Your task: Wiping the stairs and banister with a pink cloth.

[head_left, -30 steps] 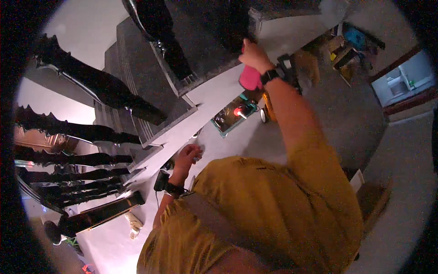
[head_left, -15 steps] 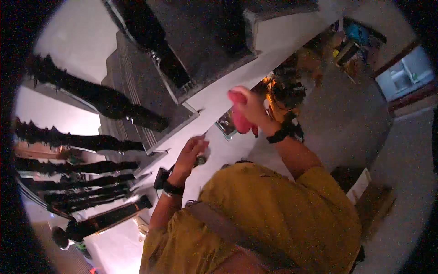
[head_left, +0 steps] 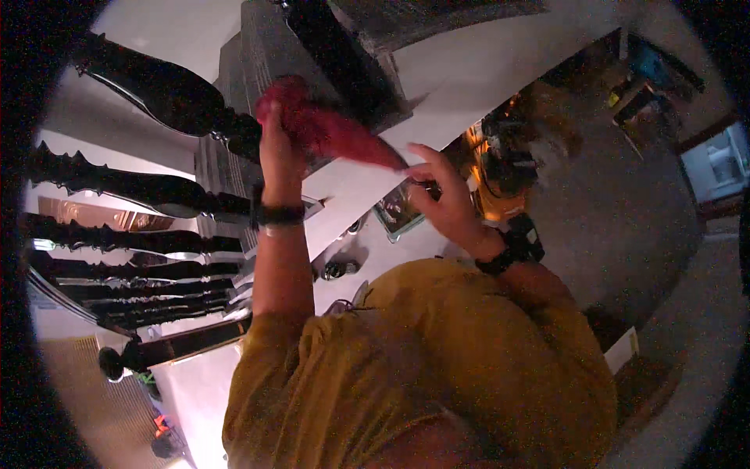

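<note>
My left hand grips a red-pink cloth, bunched at the top and trailing down to the right, beside the black turned balusters and dark steps of a staircase. My right hand is by the cloth's trailing end, with its fingers apart; its fingertips seem to touch that end, though blur makes this unclear. Both wrists wear dark bands or devices. The cloth hides part of the stair edge behind it.
The white stair side runs diagonally above the floor. Below it are an orange-and-black machine, a teal-rimmed tray and small dark objects. Several items lean at the upper right, near a brown-framed opening.
The cloth went from my right hand, high by the steps, down and then leftward into my left hand. My left hand rose toward the balusters; my right hand dropped from the step.
</note>
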The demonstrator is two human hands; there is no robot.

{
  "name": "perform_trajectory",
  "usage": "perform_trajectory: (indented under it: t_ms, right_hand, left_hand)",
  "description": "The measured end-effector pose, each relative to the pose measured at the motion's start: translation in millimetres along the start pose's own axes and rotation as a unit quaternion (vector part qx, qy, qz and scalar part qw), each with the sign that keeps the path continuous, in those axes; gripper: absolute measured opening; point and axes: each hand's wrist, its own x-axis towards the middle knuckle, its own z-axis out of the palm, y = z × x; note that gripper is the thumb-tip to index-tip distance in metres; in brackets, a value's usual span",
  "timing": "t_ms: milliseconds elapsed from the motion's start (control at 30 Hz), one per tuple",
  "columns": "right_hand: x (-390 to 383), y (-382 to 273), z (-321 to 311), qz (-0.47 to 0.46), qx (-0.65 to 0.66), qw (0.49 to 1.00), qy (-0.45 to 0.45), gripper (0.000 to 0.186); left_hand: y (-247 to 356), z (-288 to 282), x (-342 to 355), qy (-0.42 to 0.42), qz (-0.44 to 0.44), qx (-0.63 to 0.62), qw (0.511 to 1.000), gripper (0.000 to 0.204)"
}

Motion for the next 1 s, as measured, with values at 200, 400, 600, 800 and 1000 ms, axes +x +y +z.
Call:
perform_trajectory:
  t_ms: [200,400,600,800,1000]
  right_hand:
    - [-18.7,52.6,-42.9,0.218,0.070,0.973,-0.033,0.031]
    - [-22.2,79.1,-49.4,0.321,0.130,0.937,-0.035,0.018]
    - [1.0,86.8,-36.8,0.230,0.161,0.958,-0.059,0.020]
    - [67.2,67.8,-25.6,0.272,0.180,0.944,-0.044,0.029]
    - [105.9,77.2,7.6,0.031,-0.341,0.931,-0.124,0.050]
  left_hand:
    - [-45.2,46.2,113.5,-0.100,-0.108,-0.120,0.982,0.043]
    - [-130.6,-13.6,181.0,-0.135,-0.063,0.091,0.985,0.040]
    - [-99.7,-16.6,181.8,-0.140,-0.105,0.070,0.982,0.038]
    - [-108.3,-29.8,199.4,-0.132,-0.144,0.000,0.981,0.037]
    - [-119.0,-29.2,202.0,-0.133,-0.168,-0.046,0.976,0.035]
